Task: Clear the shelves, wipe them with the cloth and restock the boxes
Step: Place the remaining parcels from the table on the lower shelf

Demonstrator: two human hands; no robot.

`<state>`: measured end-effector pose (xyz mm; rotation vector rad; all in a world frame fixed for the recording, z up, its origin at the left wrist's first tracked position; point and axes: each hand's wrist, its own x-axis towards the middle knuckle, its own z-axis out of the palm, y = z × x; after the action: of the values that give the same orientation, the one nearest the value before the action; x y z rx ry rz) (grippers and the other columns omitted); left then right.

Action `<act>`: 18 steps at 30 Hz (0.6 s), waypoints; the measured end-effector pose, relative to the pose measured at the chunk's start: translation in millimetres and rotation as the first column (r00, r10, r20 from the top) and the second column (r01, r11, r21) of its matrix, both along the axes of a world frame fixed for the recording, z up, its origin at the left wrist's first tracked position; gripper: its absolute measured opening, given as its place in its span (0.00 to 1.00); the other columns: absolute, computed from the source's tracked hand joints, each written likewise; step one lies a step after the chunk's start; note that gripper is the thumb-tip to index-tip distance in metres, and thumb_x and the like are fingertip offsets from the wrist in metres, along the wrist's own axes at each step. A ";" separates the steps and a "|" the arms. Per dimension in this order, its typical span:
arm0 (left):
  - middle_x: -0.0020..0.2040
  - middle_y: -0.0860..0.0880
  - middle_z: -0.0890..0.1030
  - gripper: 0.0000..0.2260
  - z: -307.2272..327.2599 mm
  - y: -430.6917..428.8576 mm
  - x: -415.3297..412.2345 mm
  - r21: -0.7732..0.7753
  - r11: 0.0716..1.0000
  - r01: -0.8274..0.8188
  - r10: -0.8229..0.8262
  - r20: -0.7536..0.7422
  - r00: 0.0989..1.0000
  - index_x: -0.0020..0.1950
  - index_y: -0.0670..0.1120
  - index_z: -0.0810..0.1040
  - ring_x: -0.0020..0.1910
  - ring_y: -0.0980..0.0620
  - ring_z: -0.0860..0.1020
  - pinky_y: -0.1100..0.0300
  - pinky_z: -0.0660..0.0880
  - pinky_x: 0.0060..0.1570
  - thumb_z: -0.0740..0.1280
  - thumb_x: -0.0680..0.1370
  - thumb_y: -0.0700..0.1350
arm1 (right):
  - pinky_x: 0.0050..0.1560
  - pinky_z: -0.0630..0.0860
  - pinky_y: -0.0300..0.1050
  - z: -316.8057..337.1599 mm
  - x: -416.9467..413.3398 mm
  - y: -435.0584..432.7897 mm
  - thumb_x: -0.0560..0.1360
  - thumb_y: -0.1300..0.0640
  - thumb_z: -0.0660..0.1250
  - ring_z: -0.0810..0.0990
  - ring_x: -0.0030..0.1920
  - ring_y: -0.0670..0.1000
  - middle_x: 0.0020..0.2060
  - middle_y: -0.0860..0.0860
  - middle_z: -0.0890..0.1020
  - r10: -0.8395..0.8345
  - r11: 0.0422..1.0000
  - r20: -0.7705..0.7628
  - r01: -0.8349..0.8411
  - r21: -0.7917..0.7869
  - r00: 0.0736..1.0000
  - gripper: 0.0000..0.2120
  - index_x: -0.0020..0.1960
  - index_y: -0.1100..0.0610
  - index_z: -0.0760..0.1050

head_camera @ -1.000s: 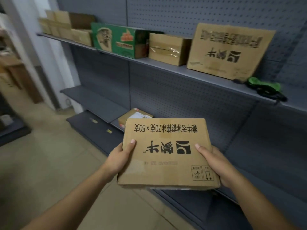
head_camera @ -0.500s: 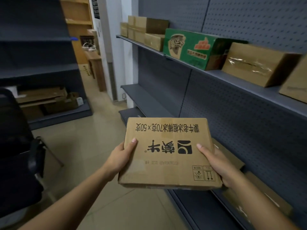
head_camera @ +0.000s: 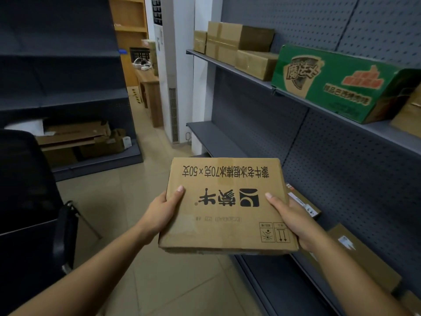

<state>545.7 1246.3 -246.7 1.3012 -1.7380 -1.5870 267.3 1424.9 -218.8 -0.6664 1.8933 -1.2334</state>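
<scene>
A flat box (head_camera: 227,206) is held level over the floor (head_camera: 136,197), just beside the shelving on the right. The left hand (head_camera: 160,216) grips its left edge and the right hand (head_camera: 295,221) its right edge. Each thumb lies on top and the fingers curl underneath, out of sight.

On the right, a top shelf (head_camera: 248,79) carries plain brown boxes (head_camera: 227,42) and a green box (head_camera: 337,85), set side by side. A middle shelf (head_camera: 214,137) runs on beyond the held box. Two flat cartons (head_camera: 364,254) lie on a low shelf, partly hidden behind the box and the right hand. A black chair (head_camera: 29,201) stands close on the left. Across the aisle, a second rack (head_camera: 68,92) holds flattened cardboard (head_camera: 77,137) on its bottom level.

The box is brown corrugated card, rectangular and shallow. It is printed in black with upside-down characters and handling symbols. The shelves are grey metal, backed by a perforated panel (head_camera: 341,169). The green box is glossy, with a crest and red lettering. The floor is pale, smooth tile.
</scene>
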 end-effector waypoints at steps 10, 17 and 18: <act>0.53 0.51 0.85 0.26 11.6 -102.3 -1.4 0.025 1.000 -0.010 0.010 -0.016 1.000 0.64 0.51 0.76 0.50 0.52 0.85 0.54 0.80 0.54 0.59 0.78 0.69 | 0.53 0.84 0.56 7.9 -6.0 -113.1 0.76 0.36 0.68 0.86 0.51 0.52 0.50 0.48 0.87 0.025 1.000 -0.012 -0.025 -0.001 1.000 0.18 0.62 0.42 0.75; 0.54 0.50 0.85 0.26 4.4 -172.8 -36.7 0.036 0.998 -0.042 0.042 0.002 0.999 0.65 0.50 0.75 0.51 0.51 0.85 0.55 0.80 0.52 0.60 0.79 0.68 | 0.46 0.84 0.51 -2.4 -42.5 -190.9 0.77 0.37 0.67 0.87 0.49 0.52 0.48 0.48 0.87 0.060 0.998 -0.010 -0.060 0.000 0.998 0.17 0.62 0.43 0.76; 0.54 0.50 0.85 0.26 3.2 -183.3 -44.1 0.033 0.999 -0.041 0.041 0.004 0.999 0.66 0.50 0.75 0.50 0.51 0.85 0.55 0.80 0.51 0.60 0.78 0.68 | 0.45 0.84 0.50 -3.2 -50.0 -202.7 0.77 0.37 0.67 0.87 0.49 0.52 0.49 0.48 0.87 0.063 0.998 -0.010 -0.063 -0.002 0.998 0.17 0.62 0.43 0.76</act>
<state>501.6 1063.0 -243.5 1.3472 -1.6830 -1.5986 217.3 1222.3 -222.0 -0.7293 1.8654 -1.1954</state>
